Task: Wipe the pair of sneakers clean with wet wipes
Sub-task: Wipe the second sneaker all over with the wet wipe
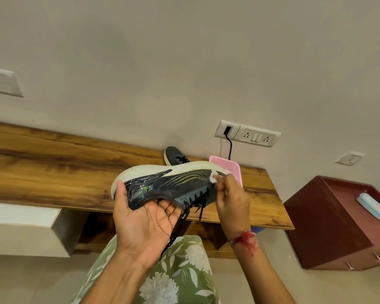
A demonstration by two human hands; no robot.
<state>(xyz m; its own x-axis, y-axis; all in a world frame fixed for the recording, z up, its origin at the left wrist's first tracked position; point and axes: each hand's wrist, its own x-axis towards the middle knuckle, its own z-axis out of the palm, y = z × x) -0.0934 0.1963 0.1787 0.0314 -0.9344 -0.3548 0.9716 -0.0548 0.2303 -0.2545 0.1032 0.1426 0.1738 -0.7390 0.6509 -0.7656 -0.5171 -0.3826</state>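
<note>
At the bottom centre of the frame a lap in green floral fabric lies closest, with both forearms reaching up over it. The left hand, palm up, cups the heel end of a dark sneaker: its thumb lies up along the white heel, and its fingers, one wearing a ring, curl into the shoe's opening. The sneaker is held in the air at mid-frame, white sole uppermost, heel to the left and toe to the right, with black laces dangling toward the lap. The right hand, a red thread tied at its wrist, pinches a small white wet wipe against the dark upper near the toe, just under the sole's edge. Behind them a wooden bench crosses the frame; the second sneaker rests on it against the wall, partly hidden by the held one, with a pink perforated tray just to its right. Above the tray a white socket plate carries a black cable. At the right edge stands a dark red cabinet with a pale blue case on top.
</note>
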